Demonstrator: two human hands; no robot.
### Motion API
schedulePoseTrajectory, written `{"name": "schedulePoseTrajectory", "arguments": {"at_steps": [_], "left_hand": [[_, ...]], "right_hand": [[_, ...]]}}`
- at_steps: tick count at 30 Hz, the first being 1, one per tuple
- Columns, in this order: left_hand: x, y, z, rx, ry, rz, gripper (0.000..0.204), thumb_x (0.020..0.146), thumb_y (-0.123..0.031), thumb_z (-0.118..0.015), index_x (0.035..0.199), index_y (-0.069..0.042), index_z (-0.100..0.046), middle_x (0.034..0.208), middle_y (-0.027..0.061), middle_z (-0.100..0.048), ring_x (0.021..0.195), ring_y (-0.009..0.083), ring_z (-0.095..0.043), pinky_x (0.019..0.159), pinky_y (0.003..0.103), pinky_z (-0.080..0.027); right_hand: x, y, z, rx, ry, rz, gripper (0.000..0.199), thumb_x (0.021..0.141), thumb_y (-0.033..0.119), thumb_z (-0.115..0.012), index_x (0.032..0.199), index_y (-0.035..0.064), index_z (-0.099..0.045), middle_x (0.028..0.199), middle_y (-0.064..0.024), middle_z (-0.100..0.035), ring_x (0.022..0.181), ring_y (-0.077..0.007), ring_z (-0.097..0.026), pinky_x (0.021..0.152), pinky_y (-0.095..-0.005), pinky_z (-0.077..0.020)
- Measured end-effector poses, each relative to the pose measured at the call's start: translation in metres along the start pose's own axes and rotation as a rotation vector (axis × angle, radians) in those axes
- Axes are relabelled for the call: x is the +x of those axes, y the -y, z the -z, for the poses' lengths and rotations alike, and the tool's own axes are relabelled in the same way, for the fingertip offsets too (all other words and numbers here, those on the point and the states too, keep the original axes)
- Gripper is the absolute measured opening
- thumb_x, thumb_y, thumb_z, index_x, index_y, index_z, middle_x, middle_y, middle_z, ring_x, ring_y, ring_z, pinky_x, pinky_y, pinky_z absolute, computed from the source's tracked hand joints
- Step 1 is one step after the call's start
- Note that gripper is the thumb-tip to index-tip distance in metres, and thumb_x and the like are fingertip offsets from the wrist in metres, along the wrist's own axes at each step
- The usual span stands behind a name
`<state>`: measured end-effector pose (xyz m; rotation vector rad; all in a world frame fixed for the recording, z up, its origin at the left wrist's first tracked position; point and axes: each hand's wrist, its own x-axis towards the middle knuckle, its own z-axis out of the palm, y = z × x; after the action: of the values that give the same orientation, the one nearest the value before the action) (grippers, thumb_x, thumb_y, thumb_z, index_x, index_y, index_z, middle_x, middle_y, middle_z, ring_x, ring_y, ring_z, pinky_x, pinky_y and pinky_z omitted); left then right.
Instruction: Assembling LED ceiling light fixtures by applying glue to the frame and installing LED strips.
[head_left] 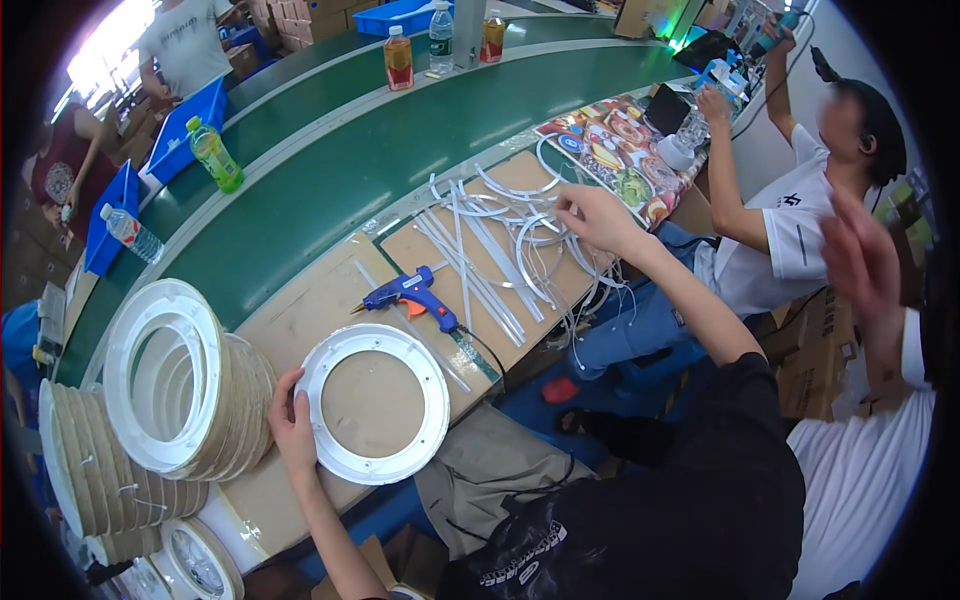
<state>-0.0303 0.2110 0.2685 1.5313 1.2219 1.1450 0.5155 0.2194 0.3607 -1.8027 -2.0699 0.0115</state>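
— A green conveyor belt (330, 160) curves beyond your cardboard-topped table (290, 315). What are your hands on?

— Your left hand (293, 425) grasps a white ring (436, 405) by its left edge; the ring sits just right of that hand, by the table's near side. Your right hand (598, 215) is over a heap of white strips (490, 250), fingers bent; I can't tell whether they pinch one.

— And around them?

— A blue glue gun (408, 297) lies between your hands, its nozzle pointing left. A stack of rings (235, 400) stands just left of your left hand.

— How do you handle all this well?

— Hold the ring steady on your left, so it can't tip off the table. The strips look bendy and tangled: if you draw one out, ease it by its end and free the thin wires (575, 320) below your right hand first. Mind the nozzle; it may be hot.
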Motion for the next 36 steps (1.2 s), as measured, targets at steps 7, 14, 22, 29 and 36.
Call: {"name": "schedulePoseTrajectory", "arguments": {"at_steps": [7, 14, 22, 29, 36], "left_hand": [[0.004, -0.002, -0.006, -0.038, 0.002, 0.009, 0.032, 0.095, -0.003, -0.052, 0.126, 0.001, -0.06, 0.126, 0.0119, -0.062, 0.116, 0.0195, -0.058, 0.103, 0.032, -0.042], [0.0, 0.009, 0.001, -0.092, 0.008, -0.018, 0.032, 0.095, -0.001, -0.05, 0.126, 0.002, -0.059, 0.129, 0.0135, -0.06, 0.119, 0.0227, -0.056, 0.106, 0.034, -0.04], [0.0, 0.004, 0.004, -0.014, -0.01, -0.02, 0.033, 0.094, -0.003, -0.051, 0.125, 0.001, -0.06, 0.124, 0.0123, -0.062, 0.117, 0.022, -0.057, 0.105, 0.034, -0.041], [0.003, 0.007, -0.004, -0.05, -0.006, -0.004, 0.033, 0.093, -0.001, -0.053, 0.125, 0.002, -0.06, 0.123, 0.0112, -0.063, 0.118, 0.0201, -0.057, 0.105, 0.033, -0.041], [0.002, -0.004, -0.003, -0.066, -0.008, -0.01, 0.031, 0.094, -0.001, -0.053, 0.123, 0.001, -0.061, 0.122, 0.0097, -0.064, 0.115, 0.0179, -0.058, 0.102, 0.03, -0.042]], "right_hand": [[0.022, 0.0, 0.033, 0.024, -0.406, -0.136, 0.017, 0.092, 0.014, -0.063, 0.102, 0.0006, -0.064, 0.076, -0.0132, -0.067, 0.059, -0.0202, -0.063, 0.055, -0.0325, -0.0469], [0.018, 0.114, 0.088, 0.915, -0.578, -0.173, 0.018, 0.091, 0.006, -0.064, 0.107, 0.0018, -0.07, 0.081, -0.0082, -0.07, 0.063, -0.0119, -0.063, 0.054, -0.03, -0.0472], [0.057, 0.039, 0.069, 0.612, -0.771, 0.055, 0.016, 0.095, 0.011, -0.065, 0.106, 0.0006, -0.069, 0.088, -0.006, -0.07, 0.067, -0.0094, -0.061, 0.058, -0.0229, -0.0491], [0.063, 0.016, 0.103, 1.475, -0.931, -0.28, 0.019, 0.1, 0.019, -0.059, 0.111, 0.0035, -0.057, 0.098, -0.0083, -0.067, 0.06, -0.0086, -0.052, 0.052, -0.0239, -0.045], [0.066, -0.048, 0.076, 0.96, -0.173, -0.308, 0.024, 0.096, 0.026, -0.063, 0.105, 0.0041, -0.062, 0.086, -0.0071, -0.067, 0.061, -0.0082, -0.056, 0.052, -0.0235, -0.0453]]}}
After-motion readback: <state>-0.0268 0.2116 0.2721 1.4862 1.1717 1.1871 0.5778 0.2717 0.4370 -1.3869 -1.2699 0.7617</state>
